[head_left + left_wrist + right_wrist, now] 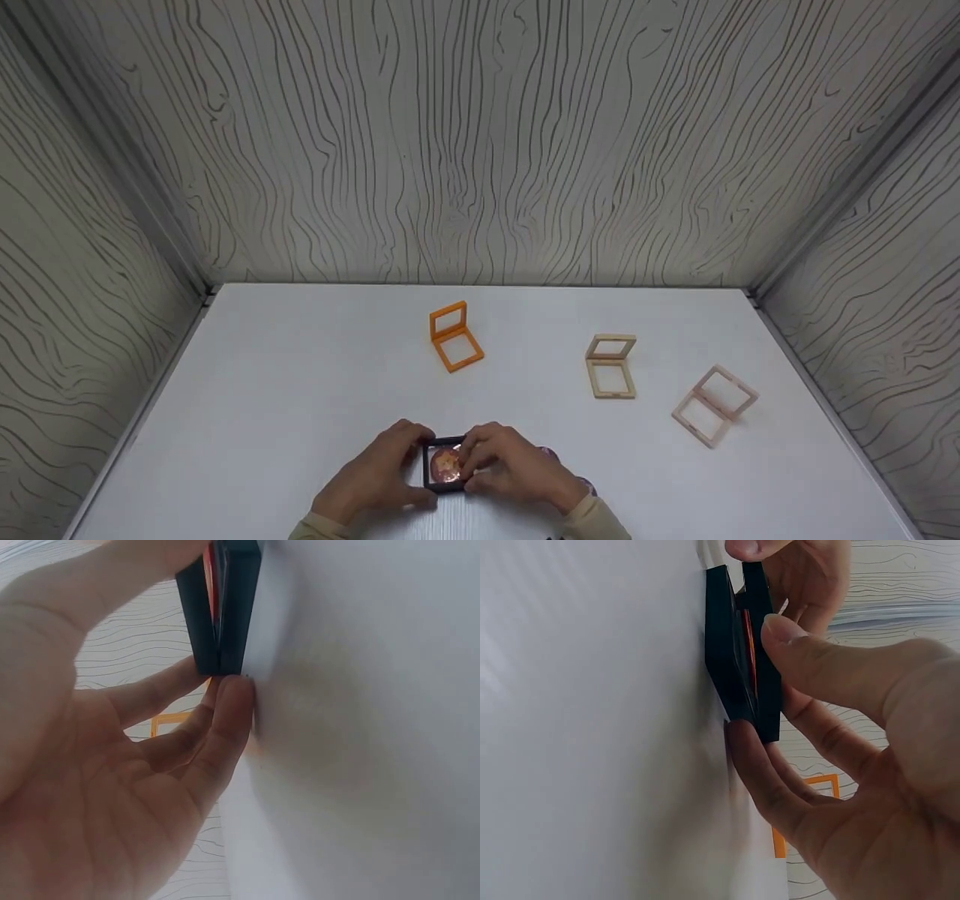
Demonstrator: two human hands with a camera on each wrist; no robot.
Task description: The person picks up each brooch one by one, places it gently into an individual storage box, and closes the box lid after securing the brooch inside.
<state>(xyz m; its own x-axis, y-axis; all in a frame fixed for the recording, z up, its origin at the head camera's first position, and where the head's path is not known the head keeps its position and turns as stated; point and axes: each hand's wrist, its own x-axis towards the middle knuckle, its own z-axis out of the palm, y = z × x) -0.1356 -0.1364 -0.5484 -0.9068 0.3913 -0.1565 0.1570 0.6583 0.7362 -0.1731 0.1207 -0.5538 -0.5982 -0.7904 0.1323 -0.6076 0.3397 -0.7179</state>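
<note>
Black frame point(447, 487): I'm seeing it being held toward six o'clock of the white table point(300, 375), halves gaping slightly around a reddish disc point(445, 465).
Left hand point(382, 472): pinching its nine o'clock side, likely for steadiness.
Right hand point(514, 466): pinching its three o'clock side, probably squaring the halves.
Orange frame point(448, 332): standing open at twelve, perhaps leaving working room.
Cream frame point(607, 358), pink frame point(712, 403): sitting open toward two o'clock, likewise spaced.

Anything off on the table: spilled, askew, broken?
Nothing obviously spilled or broken. One oddity: the black frame gapes in a wedge in the right wrist view, a reddish piece showing between its halves, so it isn't fully closed. Possibly just mid-handling.
</note>
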